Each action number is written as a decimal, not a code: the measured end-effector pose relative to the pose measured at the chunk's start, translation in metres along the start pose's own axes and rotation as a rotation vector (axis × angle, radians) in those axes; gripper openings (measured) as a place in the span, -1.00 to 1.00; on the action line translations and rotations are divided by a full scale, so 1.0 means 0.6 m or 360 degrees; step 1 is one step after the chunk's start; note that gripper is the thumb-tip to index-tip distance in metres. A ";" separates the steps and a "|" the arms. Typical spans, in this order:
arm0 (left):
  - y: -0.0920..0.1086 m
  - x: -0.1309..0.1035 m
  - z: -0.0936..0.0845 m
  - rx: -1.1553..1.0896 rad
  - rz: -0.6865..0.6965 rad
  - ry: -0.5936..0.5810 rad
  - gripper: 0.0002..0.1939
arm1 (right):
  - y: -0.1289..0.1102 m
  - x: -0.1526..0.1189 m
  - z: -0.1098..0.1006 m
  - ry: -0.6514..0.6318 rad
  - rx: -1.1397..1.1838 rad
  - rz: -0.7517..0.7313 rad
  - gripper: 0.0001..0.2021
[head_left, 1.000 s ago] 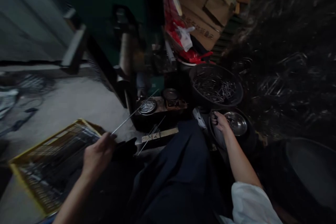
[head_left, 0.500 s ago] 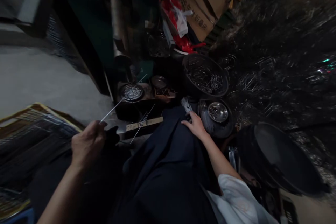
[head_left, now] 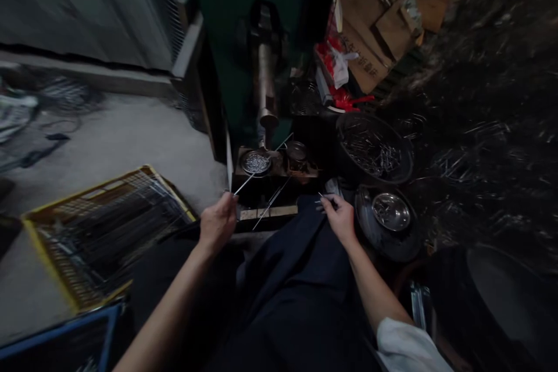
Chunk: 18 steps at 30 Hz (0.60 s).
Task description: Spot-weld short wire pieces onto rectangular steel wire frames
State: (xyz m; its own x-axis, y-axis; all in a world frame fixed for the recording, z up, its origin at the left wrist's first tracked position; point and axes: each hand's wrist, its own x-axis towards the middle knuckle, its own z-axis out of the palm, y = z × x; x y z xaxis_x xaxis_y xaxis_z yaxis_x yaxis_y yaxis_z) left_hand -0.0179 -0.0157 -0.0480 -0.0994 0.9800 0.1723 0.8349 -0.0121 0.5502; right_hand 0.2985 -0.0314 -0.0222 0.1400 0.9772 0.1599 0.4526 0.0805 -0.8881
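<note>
My left hand (head_left: 218,222) is closed round the near end of a long thin metal rod (head_left: 244,183), which slants up and right past a round dish of small shiny pieces (head_left: 256,163). Over the dark cloth on my lap (head_left: 300,256), my right hand (head_left: 337,216) pinches a short thin metal piece (head_left: 321,195) between its fingertips. A wooden strip (head_left: 248,214) lies between the hands, with thin rods (head_left: 271,202) across it. Right of my right hand is a metal bowl (head_left: 391,211) with small pieces in it.
A machine with a metal cylinder (head_left: 267,78) stands ahead. At the left are a yellow crate (head_left: 46,256) of rods and a blue-rimmed crate (head_left: 108,331). A dark basin (head_left: 375,171) of metal pieces, cardboard (head_left: 364,29) and a dark heap (head_left: 488,128) are to the right.
The view has swung left, bringing more of the yellow crate into sight. My left hand is nearer the dish with its rod. My right hand has lifted off the cloth with a small metal piece.
</note>
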 end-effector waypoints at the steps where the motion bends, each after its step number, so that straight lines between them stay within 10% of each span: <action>1: 0.005 0.002 0.001 0.0031 0.0009 0.0011 -0.76 | -0.008 0.018 0.033 -0.0029 0.0222 0.0088 -0.72; 8: 0.037 0.010 0.002 0.0224 0.0065 -0.0013 -0.73 | -0.066 0.090 0.248 -0.0323 0.1209 0.0626 -0.63; 18: 0.047 0.042 -0.001 0.0390 0.0126 -0.0096 -0.74 | -0.128 0.098 0.285 -0.0252 0.1539 0.0624 -0.71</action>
State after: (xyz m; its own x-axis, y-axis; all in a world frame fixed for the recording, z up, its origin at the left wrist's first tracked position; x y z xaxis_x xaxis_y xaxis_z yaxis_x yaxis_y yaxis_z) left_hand 0.0026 0.0085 -0.0278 -0.0023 0.9881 0.1536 0.9456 -0.0478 0.3217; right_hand 0.1217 0.0532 -0.0184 -0.0233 0.9776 -0.2090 -0.5038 -0.1921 -0.8422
